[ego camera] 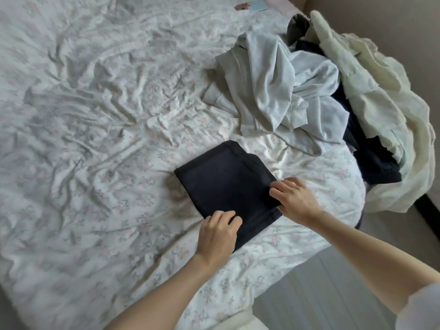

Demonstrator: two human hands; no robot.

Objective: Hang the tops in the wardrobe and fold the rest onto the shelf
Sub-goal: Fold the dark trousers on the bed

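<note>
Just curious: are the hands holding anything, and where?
Yes. Both hands grip the folded dark garment on the bed: left hand at its near edge, right hand at its right corner.

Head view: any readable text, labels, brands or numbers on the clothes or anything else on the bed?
None can be read.
Folded dark garment: no tag or print visible.
Pile of clothes: no lettering visible.
Small cards at the bed's far edge: too small and blurred to read.

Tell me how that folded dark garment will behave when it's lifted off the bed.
The folded dark garment is soft cloth, so it will probably sag. Its stacked layers may slip open unless supported underneath. It looks light.
</note>
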